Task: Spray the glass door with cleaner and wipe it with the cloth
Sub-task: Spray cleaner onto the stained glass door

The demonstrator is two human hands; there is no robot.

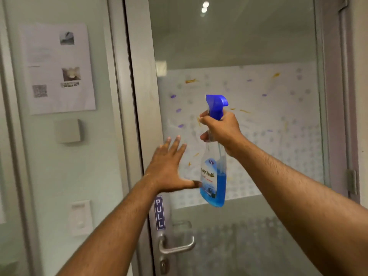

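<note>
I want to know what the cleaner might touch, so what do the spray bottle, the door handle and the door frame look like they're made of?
Spray bottle: clear plastic, probably, since the blue liquid shows through; its trigger head is opaque blue plastic. Door handle: metal with a brushed or satin silver finish, judging by its soft highlights. Door frame: looks like matte grey metal, possibly aluminium, though painted is possible.

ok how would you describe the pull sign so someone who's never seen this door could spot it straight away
Start at the glass door and follow its grey metal frame on the left edge down to the silver lever handle. Just above that handle sits the pull sign, a narrow dark blue strip. Nothing else on the frame carries lettering: white capitals stacked vertically, reading PULL.
</note>
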